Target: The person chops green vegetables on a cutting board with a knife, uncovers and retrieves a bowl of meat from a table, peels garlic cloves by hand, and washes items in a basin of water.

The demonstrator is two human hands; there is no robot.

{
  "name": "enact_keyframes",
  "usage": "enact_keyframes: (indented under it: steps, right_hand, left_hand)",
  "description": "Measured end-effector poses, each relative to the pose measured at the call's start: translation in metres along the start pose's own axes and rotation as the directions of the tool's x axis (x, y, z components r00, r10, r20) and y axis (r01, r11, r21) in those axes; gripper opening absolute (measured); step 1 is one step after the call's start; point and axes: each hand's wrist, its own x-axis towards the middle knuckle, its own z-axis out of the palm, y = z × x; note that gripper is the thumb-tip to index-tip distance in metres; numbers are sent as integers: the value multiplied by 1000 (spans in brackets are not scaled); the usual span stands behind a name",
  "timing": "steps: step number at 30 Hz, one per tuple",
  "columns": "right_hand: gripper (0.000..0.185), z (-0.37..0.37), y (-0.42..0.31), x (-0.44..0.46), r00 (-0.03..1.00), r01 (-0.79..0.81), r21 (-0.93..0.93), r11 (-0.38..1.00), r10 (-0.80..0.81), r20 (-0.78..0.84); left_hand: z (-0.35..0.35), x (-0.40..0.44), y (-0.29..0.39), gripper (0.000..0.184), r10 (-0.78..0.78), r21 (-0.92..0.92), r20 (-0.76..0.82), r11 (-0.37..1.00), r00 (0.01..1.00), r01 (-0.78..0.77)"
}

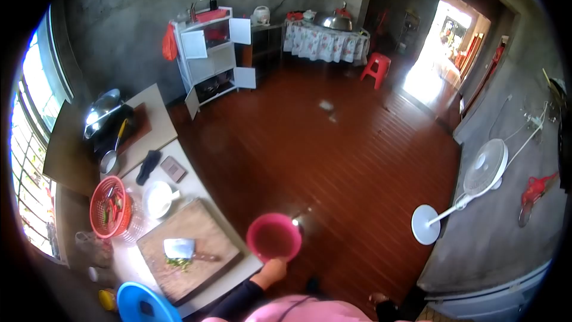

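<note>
My left hand (271, 272) is closed on the near rim of a pink basin (274, 217), which is beside the counter above the brown floor. What the basin holds is too dark to make out. My right hand (376, 299) shows small and blurred at the bottom edge, near a dark sleeve and apart from the basin; its fingers are unclear. Left of the basin, a cleaver (179, 248) lies on a wooden chopping board (199, 220), with chopped green pieces (177, 263) by its blade.
Along the counter are a white bowl (158, 200), a red basket (97, 209) with peppers, a phone-like object (173, 169), a dark cloth (148, 167) and a ladle (109, 161). A blue bucket (140, 292) stands at lower left. A fan (485, 168) stands right; a red stool (376, 69) is farther back.
</note>
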Motion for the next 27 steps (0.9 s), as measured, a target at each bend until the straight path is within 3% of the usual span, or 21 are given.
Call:
enact_keyframes:
  steps: [1,2,3,4,5,6,7,8,9,10,12,13,14,15,16,17,20,21,23,25,27]
  right_hand:
    - [23,-15,7,19,979,138,-316,939,-80,190]
    - [27,-34,7,19,917,309,-568,763,-81,390]
    - [27,-51,-1,21,917,306,-573,761,-75,391]
    - [28,-66,-28,6,927,300,-557,774,-100,361]
    - [32,-81,-49,-12,936,295,-541,788,-124,329]
    - [28,-87,-63,7,892,448,-563,694,-385,236]
    - [29,-114,-98,-29,745,645,-507,572,-619,249]
    - [27,-133,-137,-60,649,708,-460,536,-751,123]
    - [25,-157,-179,-98,625,723,-403,561,-780,33]
    - [24,-166,-208,-93,481,814,-346,467,-875,-50]
    - [24,-182,-269,-74,473,799,-404,445,-881,-34]
    - [24,-188,-295,-62,398,846,-366,387,-916,-49]
    - [24,-197,-321,-50,318,887,-330,322,-946,-69]
    - [24,-209,-349,-41,232,921,-300,250,-968,-94]
    - [25,-221,-376,-34,143,947,-272,171,-983,-119]
    - [24,-238,-392,-40,170,929,-319,187,-982,-79]
    - [27,-287,-392,-18,96,943,-290,164,-968,-234]
    - [25,-307,-380,-2,298,899,-253,358,-922,-248]
    - [25,-334,-344,47,589,737,-231,635,-772,-241]
    - [25,-359,-296,90,796,533,-189,824,-565,-217]
    - [25,-376,-259,118,910,353,-111,929,-368,-190]
  left_hand:
    - [-8,31,6,21,-4,3,-7,1000,1000,4]
    - [-14,59,14,20,88,-138,194,989,977,-62]
    - [-19,86,23,19,207,-293,373,951,905,-97]
    - [-72,106,47,15,110,-318,345,948,932,6]
    - [-116,135,64,15,209,-170,348,973,914,-158]
    - [-127,160,70,18,361,-35,55,932,931,-360]
    - [-166,188,92,20,324,56,69,943,943,-328]
    - [-203,211,111,22,376,218,-8,905,926,-366]
    - [-236,235,130,24,373,220,24,903,927,-369]
    - [-260,255,150,25,369,220,61,902,928,-373]
    - [-292,284,195,27,337,328,52,883,940,-335]
    - [-323,291,205,26,492,232,144,827,859,-512]
    - [-329,301,230,25,447,510,185,718,875,-474]
    - [-370,312,240,24,504,413,425,631,752,-657]
    - [-392,322,238,24,548,409,418,599,724,-689]
    - [-402,332,234,24,580,409,392,585,714,-700]
    - [-423,372,207,25,645,391,351,558,679,-732]
    - [-430,389,198,25,664,377,337,554,668,-742]
    - [-440,426,182,25,689,353,330,543,645,-762]
    - [-452,468,172,25,709,332,344,521,615,-786]
    - [-460,511,164,26,722,317,373,492,583,-811]
